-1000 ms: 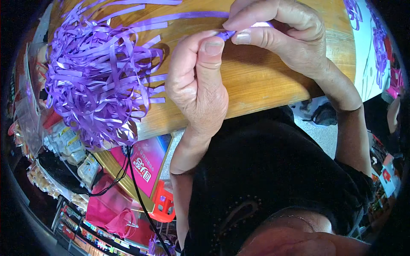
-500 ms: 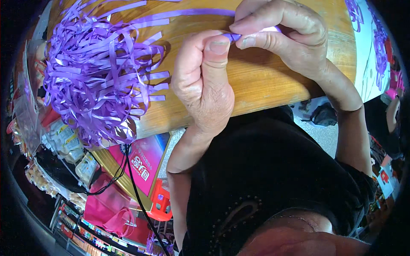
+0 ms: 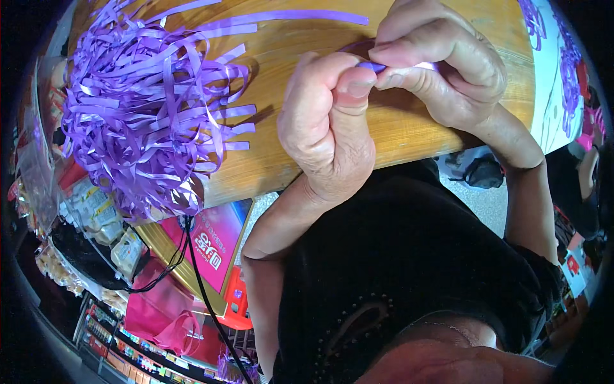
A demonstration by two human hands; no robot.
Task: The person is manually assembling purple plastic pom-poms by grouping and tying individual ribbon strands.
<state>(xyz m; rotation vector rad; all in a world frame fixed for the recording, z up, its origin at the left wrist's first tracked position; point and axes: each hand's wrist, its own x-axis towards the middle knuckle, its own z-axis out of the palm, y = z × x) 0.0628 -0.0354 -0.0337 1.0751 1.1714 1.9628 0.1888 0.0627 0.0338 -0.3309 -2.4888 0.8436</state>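
My left hand [image 3: 326, 131] and my right hand [image 3: 441, 64] meet fingertip to fingertip over a wooden table [image 3: 409, 134]. Between them they pinch a small piece of purple ribbon strip [image 3: 372, 66], most of it hidden by the fingers. A big loose pile of purple ribbon strips [image 3: 137, 112] lies on the left part of the table, a hand's width from my left hand. One long strip [image 3: 288, 17] runs from the pile along the far side toward my right hand.
More purple strips [image 3: 566, 64] lie on a white surface at the far right. Below the table's near edge are a pink box [image 3: 214, 243], a black cable [image 3: 201, 288], pink bags [image 3: 163, 317] and packaged goods [image 3: 96, 217] on the floor at left.
Both hands have shifted slightly lower and right in view, still pinching the strip. My left thumb now presses closer against my right fingertips. The pile has not moved.
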